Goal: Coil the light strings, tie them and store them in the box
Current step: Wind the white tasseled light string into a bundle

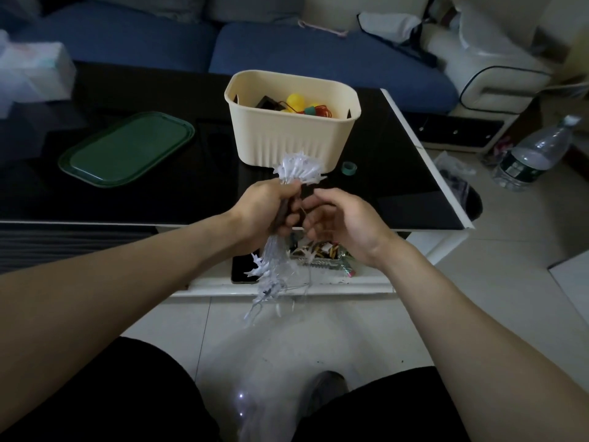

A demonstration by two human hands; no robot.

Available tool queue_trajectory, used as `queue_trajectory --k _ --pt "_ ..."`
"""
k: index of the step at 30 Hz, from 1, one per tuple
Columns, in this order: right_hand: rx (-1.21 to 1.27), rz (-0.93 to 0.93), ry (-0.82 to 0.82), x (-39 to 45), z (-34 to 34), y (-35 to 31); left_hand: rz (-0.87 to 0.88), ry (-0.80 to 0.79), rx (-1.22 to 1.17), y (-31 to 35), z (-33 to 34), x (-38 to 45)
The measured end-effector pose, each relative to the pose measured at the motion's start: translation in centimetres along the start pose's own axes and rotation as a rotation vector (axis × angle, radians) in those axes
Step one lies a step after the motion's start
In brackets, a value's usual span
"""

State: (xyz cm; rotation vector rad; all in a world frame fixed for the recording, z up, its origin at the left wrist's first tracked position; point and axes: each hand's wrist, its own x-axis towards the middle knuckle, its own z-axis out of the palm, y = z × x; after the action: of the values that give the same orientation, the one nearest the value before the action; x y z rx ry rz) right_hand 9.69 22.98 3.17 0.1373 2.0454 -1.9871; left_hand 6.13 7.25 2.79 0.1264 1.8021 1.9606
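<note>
Before the black table, the left hand grips the light string bundle; the right hand hovers beside, fingers loosely curled.

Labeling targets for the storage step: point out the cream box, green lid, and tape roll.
cream box (288, 145), head view, ribbed front wall.
green lid (127, 148), head view, flat top centre.
tape roll (349, 167), head view, ring's near rim.

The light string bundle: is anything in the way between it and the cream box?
Nothing visible blocks it. The left hand grips the light string bundle just in front of the cream box, whose top is open. Its green lid lies off to the left on the table.
</note>
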Motion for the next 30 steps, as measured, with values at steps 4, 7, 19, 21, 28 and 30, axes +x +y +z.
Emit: queue_trajectory --k 4,7,19,21,28,30 --pt "-0.325 -0.049 -0.052 0.0 -1.5 0.3 0.014 0.057 -0.195 0.6 -0.2 -0.3" --pt "-0.411 -0.106 0.020 0.2 -2.0 0.4 0.031 0.045 -0.232 1.0 -0.2 -0.6" --pt "-0.456 0.013 -0.090 0.3 -3.6 1.2 0.092 0.171 -0.018 1.5 -0.2 -1.5" --pt "-0.496 0.036 -0.137 0.3 -3.7 1.3 0.092 0.172 0.011 1.3 -0.2 -1.5" --pt "-0.436 0.037 -0.149 0.2 -3.9 1.5 0.079 0.255 0.140 0.8 -0.7 -0.9" --pt "-0.418 0.055 -0.170 0.2 -3.9 1.4 0.068 0.269 0.160 0.7 -0.8 -0.8"
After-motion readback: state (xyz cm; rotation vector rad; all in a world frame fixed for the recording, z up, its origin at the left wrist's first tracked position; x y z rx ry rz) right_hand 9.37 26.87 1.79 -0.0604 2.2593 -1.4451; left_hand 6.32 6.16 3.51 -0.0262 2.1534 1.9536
